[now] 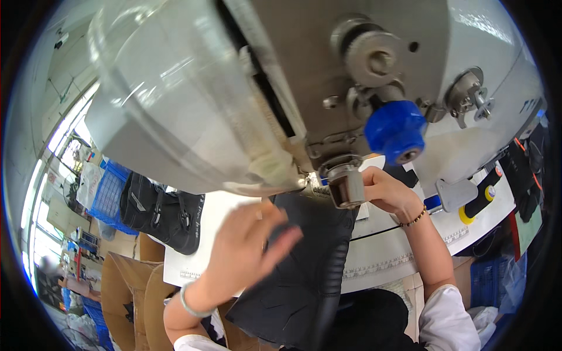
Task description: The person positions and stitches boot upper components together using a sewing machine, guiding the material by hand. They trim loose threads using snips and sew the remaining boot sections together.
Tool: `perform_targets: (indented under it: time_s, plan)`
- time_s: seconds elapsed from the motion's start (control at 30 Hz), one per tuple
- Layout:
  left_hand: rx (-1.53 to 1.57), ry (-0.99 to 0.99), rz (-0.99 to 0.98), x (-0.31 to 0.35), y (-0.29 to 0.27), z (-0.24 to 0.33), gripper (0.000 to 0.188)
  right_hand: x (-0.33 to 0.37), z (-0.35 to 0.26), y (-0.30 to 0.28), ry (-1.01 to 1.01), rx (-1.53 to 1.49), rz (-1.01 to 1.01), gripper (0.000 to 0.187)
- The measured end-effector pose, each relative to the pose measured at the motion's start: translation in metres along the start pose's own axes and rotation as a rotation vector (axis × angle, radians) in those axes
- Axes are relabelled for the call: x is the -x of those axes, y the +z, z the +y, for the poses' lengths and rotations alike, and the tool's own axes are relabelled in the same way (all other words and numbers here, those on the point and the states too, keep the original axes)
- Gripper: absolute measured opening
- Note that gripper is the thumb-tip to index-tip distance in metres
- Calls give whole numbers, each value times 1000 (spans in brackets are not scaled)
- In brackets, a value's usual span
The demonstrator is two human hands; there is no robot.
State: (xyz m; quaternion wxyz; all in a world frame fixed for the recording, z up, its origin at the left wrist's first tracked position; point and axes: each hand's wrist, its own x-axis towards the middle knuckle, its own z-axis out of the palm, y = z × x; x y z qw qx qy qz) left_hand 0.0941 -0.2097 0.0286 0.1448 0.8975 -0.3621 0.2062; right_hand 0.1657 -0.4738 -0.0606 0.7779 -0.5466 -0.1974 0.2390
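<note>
A sewing machine (328,117) with a metal head and a blue knob (396,130) fills the upper part of the view. Black padded material (293,251), with a ribbed strip along its right side, runs from under the head down toward my lap. My left hand (249,243), blurred by motion, hovers above its left side; the thumb stands apart from the fingers and nothing shows in the hand. Close to the needle area, on the right, is my right hand (389,190). Its fingertips are hidden behind the metal presser parts (345,186).
A black boot (167,213) rests at the left of the white table (380,272), which has a printed ruler edge. A black tool with yellow ends (480,198) lies at the right. Cardboard boxes (126,298) and a blue crate (108,193) stand left.
</note>
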Motion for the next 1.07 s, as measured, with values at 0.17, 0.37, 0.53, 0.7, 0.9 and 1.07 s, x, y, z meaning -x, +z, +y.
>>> perform_targets:
  time_s: [0.17,0.37,0.53,0.7,0.9,1.07]
  plan:
    - [336,236,-537,20,-21,51,71,-3,8,-5,-31,26,-42,24]
    - [289,265,-543,2,-6,56,74,-1,12,-6,-82,38,-45,32]
    - [251,211,-533,-14,6,43,48,0,13,-6,-104,59,-37,33]
    - [200,223,-514,-13,8,46,39,-1,13,-4,-94,34,-31,28]
    - [221,217,-492,-6,8,43,46,-1,12,0,-66,75,-2,21]
    - [530,411,-634,19,-9,51,56,0,3,4,34,85,23,25]
